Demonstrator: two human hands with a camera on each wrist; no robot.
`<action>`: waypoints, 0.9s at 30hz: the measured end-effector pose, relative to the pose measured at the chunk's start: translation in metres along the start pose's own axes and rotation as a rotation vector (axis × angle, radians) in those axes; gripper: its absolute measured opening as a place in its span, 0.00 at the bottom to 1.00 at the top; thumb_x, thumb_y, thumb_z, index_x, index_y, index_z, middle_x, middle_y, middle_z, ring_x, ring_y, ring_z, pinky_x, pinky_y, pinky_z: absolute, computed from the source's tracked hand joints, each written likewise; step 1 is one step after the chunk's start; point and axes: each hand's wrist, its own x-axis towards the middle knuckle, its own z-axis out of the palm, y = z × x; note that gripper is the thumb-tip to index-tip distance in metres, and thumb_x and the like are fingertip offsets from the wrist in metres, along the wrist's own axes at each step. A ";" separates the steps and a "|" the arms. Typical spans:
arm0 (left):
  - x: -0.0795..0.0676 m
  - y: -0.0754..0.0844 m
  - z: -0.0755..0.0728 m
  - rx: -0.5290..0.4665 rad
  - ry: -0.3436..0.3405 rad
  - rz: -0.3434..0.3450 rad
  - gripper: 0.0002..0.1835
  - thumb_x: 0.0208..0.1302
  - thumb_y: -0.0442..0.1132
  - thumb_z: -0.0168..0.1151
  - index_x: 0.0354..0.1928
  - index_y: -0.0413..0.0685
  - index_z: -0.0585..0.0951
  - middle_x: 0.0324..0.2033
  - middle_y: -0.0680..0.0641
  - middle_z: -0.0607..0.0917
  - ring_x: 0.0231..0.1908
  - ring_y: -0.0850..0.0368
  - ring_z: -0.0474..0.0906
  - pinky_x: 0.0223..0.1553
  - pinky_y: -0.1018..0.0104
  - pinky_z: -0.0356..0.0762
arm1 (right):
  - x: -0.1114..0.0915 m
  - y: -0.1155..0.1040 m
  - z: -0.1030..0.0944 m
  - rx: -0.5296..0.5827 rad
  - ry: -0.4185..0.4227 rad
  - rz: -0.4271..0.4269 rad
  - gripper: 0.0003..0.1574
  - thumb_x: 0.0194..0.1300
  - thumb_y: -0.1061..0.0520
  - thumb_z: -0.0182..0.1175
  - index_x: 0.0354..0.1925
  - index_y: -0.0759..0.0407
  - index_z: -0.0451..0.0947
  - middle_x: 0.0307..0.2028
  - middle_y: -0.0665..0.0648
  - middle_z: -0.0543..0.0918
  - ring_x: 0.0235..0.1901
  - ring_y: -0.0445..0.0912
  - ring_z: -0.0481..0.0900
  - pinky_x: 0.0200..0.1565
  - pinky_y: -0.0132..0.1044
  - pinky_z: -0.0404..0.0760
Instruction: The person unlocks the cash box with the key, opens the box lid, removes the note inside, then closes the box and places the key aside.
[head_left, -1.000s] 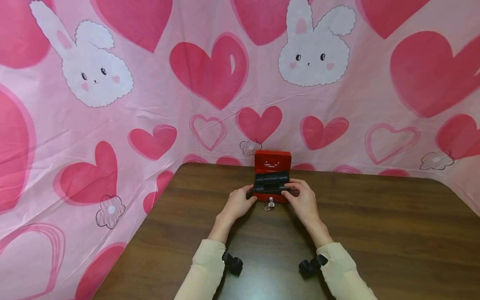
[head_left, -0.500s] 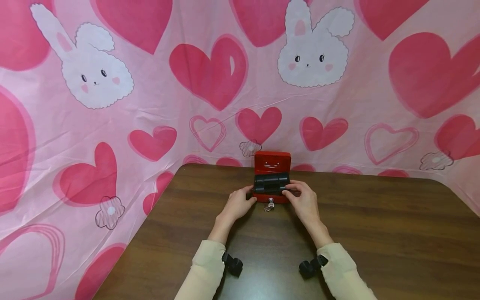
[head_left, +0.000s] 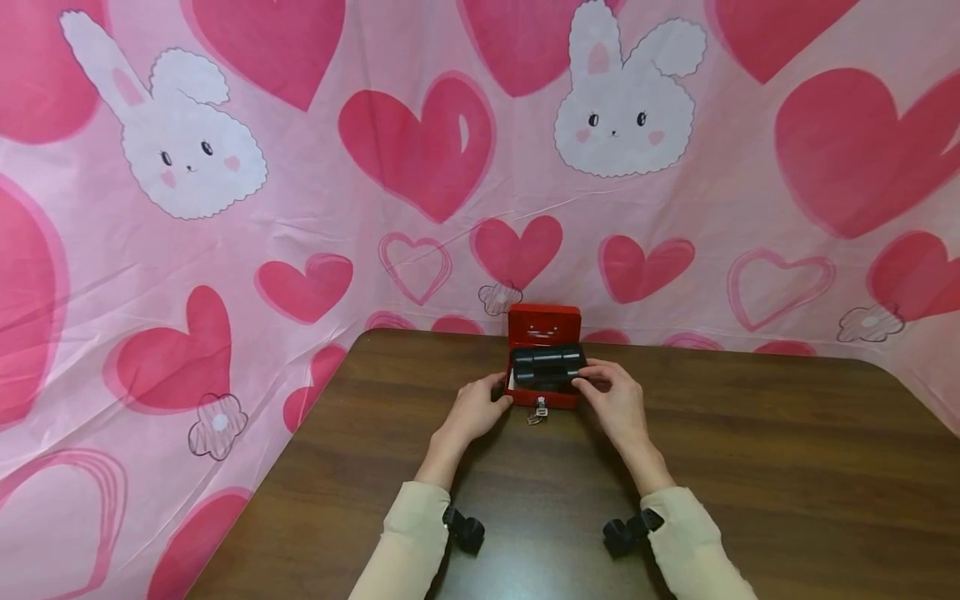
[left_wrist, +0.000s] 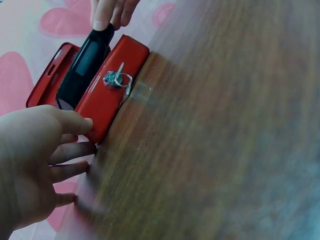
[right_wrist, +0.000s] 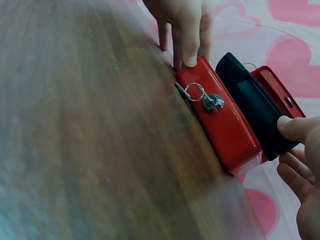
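A small red cash box (head_left: 524,399) stands at the back of the table with its lid raised. Keys on a ring (right_wrist: 195,92) hang from the lock on its front. My left hand (head_left: 477,408) grips the box's left front corner, thumb on the front face and fingers along the side. With thumb and fingers, my right hand (head_left: 617,403) pinches the right end of the black coin tray (head_left: 547,365). The tray sits tilted and shifted to the right over the box opening; a pale strip of the box's inside shows at its left end.
The brown wooden table (head_left: 540,500) reaches back to a pink cloth (head_left: 420,50) printed with hearts and rabbits, close behind the box. A black wrist camera (head_left: 467,531) is strapped at the left sleeve, another wrist camera (head_left: 628,533) at the right.
My right hand has moved slightly to the right, and the black coin tray has come up and shifted right with it. The left hand and the box have stayed in place.
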 end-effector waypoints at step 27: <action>-0.003 0.001 -0.001 -0.007 0.002 0.032 0.29 0.69 0.45 0.61 0.71 0.51 0.69 0.62 0.45 0.81 0.64 0.48 0.75 0.71 0.42 0.59 | 0.007 0.010 -0.035 -0.017 -0.049 0.020 0.11 0.58 0.56 0.73 0.39 0.60 0.87 0.50 0.60 0.87 0.35 0.26 0.79 0.41 0.14 0.76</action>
